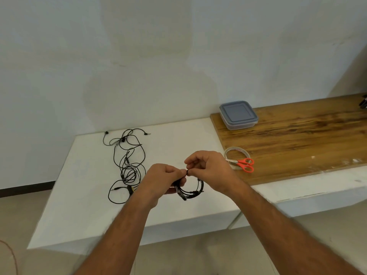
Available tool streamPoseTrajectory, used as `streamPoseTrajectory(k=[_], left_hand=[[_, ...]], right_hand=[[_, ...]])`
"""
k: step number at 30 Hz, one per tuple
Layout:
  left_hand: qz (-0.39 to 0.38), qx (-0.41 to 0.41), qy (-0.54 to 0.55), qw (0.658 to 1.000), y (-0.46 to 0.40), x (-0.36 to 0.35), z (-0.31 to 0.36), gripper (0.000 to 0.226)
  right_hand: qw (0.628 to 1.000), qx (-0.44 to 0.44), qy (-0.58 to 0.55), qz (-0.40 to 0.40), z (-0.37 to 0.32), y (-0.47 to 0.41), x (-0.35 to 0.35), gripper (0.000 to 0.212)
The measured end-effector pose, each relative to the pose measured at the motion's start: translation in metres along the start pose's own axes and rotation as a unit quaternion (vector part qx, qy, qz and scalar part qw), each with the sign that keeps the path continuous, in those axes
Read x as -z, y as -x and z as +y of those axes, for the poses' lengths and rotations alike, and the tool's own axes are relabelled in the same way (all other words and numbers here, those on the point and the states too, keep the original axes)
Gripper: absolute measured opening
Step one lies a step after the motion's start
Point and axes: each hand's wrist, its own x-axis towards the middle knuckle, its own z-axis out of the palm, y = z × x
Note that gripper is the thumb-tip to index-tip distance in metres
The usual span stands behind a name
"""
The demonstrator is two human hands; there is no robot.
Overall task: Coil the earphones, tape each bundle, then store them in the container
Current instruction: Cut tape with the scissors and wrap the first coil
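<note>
A coiled bundle of black earphones [191, 190] hangs between my hands above the white table [83, 205]. My left hand [160, 180] grips the coil's left side. Just to its right, my right hand [208, 167] pinches the top of the same coil with thumb and fingertips. Loose, tangled black earphones [129, 165] lie spread on the table to the left of my hands. A clear container with a grey lid [238, 114], shut, stands at the back on the wooden board [297, 139]. A roll of clear tape [236, 155] lies on the board's near left corner.
Orange-handled scissors [245, 164] lie across the tape roll. The wall rises right behind the table. The table's front edge drops to the floor below my forearms. A dark object [363, 102] sits at the board's far right edge.
</note>
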Motion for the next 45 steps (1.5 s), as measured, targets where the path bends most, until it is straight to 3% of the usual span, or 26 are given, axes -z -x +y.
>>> streamPoseTrajectory(k=[4,9,13,20,24,28,33,38,45], left_hand=[[-0.024,0.024,0.003,0.999,0.007,0.005,0.003,0.021],[-0.097,0.104,0.108,0.984,0.008,0.011,0.003,0.019],[-0.109,0.114,0.148,0.976,0.004,0.008,0.004,0.027],[-0.044,0.028,0.048,0.997,-0.002,0.000,0.000,0.027],[-0.012,-0.036,0.032,0.999,0.000,-0.006,0.002,0.030],[-0.011,-0.065,0.040,0.997,0.000,-0.004,0.005,0.033],[-0.004,-0.074,0.009,0.997,0.001,-0.004,0.006,0.035],[0.012,-0.064,0.004,0.998,-0.001,-0.003,0.005,0.040],[0.038,-0.049,-0.015,0.998,-0.002,-0.003,0.006,0.040]], right_hand=[[0.999,0.029,0.041,0.005,-0.005,0.006,-0.002,0.021],[0.994,0.070,0.086,0.012,-0.007,0.005,-0.005,0.022],[0.989,0.103,0.107,0.024,-0.006,0.002,-0.004,0.023],[0.989,0.112,0.094,0.026,-0.001,0.003,0.000,0.022],[0.998,0.057,-0.026,0.006,-0.003,0.004,0.006,0.024],[0.993,0.032,-0.115,-0.012,-0.002,0.002,0.012,0.024],[0.993,0.027,-0.113,0.013,0.000,0.000,0.014,0.018],[0.992,0.093,0.045,0.075,-0.008,0.003,0.025,0.010],[0.941,0.150,0.296,-0.058,-0.016,0.012,0.037,0.008]])
